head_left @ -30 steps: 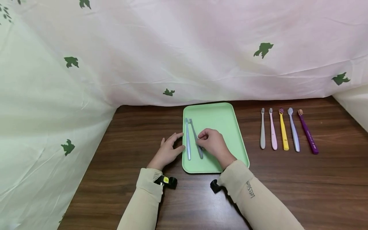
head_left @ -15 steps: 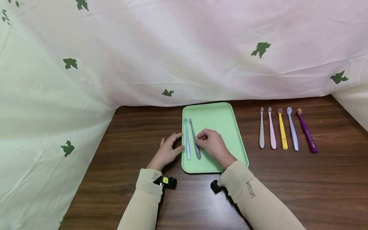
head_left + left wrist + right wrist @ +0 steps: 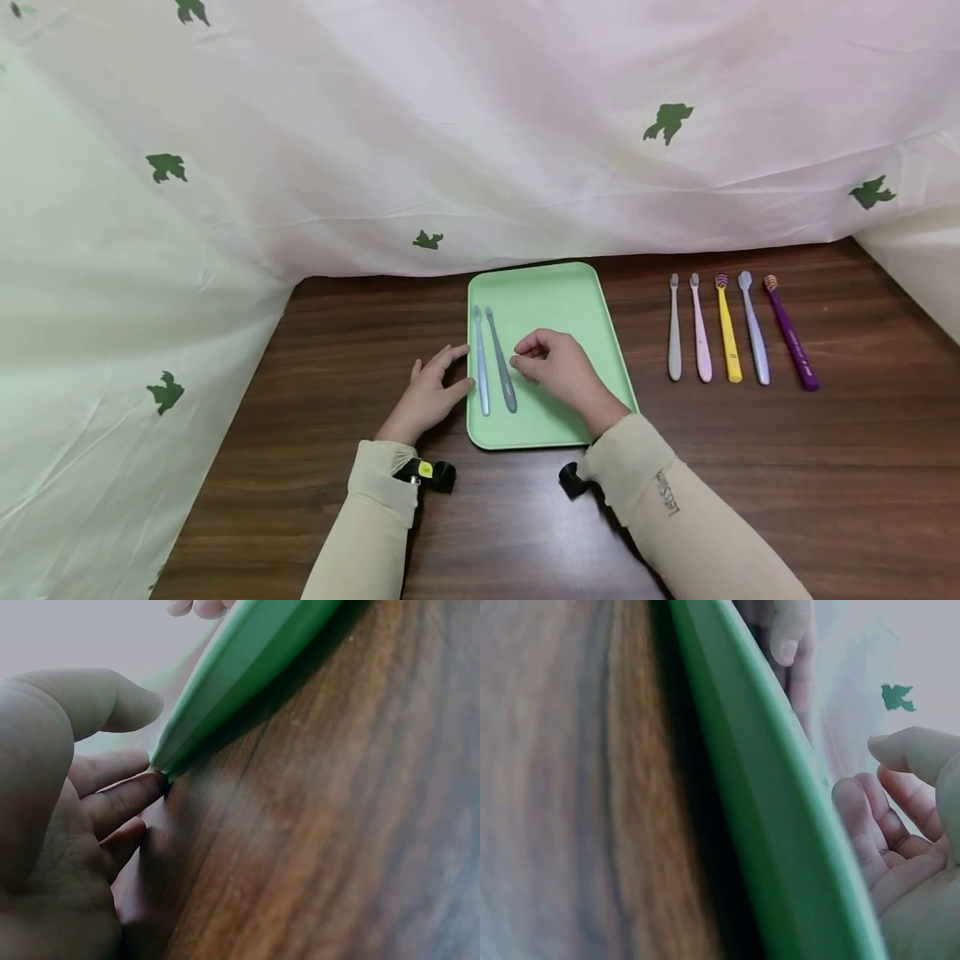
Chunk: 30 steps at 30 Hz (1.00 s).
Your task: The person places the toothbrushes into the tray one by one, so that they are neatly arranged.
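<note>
On the green tray lie a light blue toothbrush along its left side and a dark grey toothbrush just right of it, both with heads toward the back. My left hand rests at the tray's left edge, fingers extended; in the left wrist view the fingertips touch the rim. Over the tray, my right hand is just right of the grey toothbrush, apart from it. The right wrist view shows its fingers loosely bent with nothing between them.
Right of the tray, a row of toothbrushes lies on the brown wooden table: grey, pink, yellow, pale blue and purple. A pale cloth with green bird shapes hangs behind.
The grey toothbrush's handle has shifted left, nearer parallel to the light blue one. My right hand has let go of it and drawn slightly right. The left hand stays at the tray edge.
</note>
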Tool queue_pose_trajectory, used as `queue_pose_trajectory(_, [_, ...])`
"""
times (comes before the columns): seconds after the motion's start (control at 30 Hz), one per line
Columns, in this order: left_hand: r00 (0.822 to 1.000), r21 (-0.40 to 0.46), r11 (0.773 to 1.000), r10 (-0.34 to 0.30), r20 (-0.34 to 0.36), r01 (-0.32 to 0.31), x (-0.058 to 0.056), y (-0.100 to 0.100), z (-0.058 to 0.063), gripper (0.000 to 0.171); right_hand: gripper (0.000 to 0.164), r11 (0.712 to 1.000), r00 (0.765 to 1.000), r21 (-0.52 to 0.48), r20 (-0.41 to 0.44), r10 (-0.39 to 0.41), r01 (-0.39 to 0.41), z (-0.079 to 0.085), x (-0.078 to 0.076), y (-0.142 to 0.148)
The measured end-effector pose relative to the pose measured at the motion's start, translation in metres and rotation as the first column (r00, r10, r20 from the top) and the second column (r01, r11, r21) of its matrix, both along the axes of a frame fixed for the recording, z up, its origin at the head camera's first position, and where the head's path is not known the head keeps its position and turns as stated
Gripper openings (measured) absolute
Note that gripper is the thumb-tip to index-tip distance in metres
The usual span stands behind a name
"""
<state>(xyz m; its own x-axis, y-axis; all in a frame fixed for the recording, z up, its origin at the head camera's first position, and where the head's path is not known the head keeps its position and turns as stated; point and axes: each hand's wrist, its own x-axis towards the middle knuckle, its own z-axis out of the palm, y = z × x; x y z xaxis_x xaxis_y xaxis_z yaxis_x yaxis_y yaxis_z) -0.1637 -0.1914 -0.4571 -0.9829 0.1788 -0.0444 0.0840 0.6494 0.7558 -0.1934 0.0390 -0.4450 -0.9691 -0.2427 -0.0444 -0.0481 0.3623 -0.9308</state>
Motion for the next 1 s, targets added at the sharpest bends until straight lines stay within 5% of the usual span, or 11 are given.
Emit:
queue_pose_trajectory(0.7, [1.000, -0.015, 1.000, -0.006, -0.001, 0.006, -0.007, -0.001, -0.001, 0.054, 0.013, 0.999, 0.999, -0.019, 0.009, 0.041, -0.041, -0.004, -0.003, 0.000])
queue_pose_trajectory(1.0, [1.000, -0.015, 1.000, -0.015, 0.001, 0.015, -0.008, -0.001, 0.000, 0.055, 0.013, 0.999, 0.999, 0.004, -0.011, 0.043, -0.043, 0.009, 0.003, 0.010])
